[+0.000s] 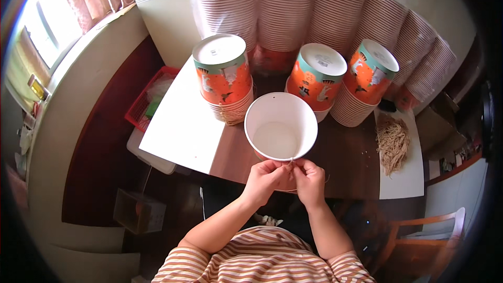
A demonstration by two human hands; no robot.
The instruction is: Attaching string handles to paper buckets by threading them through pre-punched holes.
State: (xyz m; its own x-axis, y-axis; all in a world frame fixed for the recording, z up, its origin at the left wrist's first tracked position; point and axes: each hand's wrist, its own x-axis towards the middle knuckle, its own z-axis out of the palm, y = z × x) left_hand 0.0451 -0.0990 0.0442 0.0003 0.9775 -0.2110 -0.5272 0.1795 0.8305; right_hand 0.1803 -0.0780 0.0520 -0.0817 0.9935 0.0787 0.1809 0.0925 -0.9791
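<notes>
Taking the open white paper bucket point(281, 127) as the landmark and going left to right: far to its left, below the table edge, a red plastic basket point(142, 106) sits on the floor, its contents too blurred to name. Nearer, a white board point(181, 123) lies flat on the dark table point(346, 152), up to the bucket's left side. Just behind the bucket to the left stands an upside-down stack of orange printed buckets point(224, 76), bottoms up, which keeps them nested and steady. The bucket itself tilts mouth-up toward the wearer, near rim at the table edge, seemingly so the rim hole faces the fingers. The left hand point(263, 180) is closed, fingertips pinched at the near rim; the right hand point(309, 181) is likewise closed, pinching a thin pale string point(291, 161) at the same spot. Whether the string already passes through the rim cannot be made out, since the fingers cover it and it is very fine. Behind the bucket to the right are two more inverted stacks point(319, 81) and point(367, 81), leaning outward. Further back, tall wrapped columns of cups point(335, 10) run out of the top of the frame. To the far right lies a loose bundle of tan strings point(393, 144) on a white sheet point(406, 175), within reach of the right hand. A wooden chair point(429, 230) is partly cut off low on the right.
</notes>
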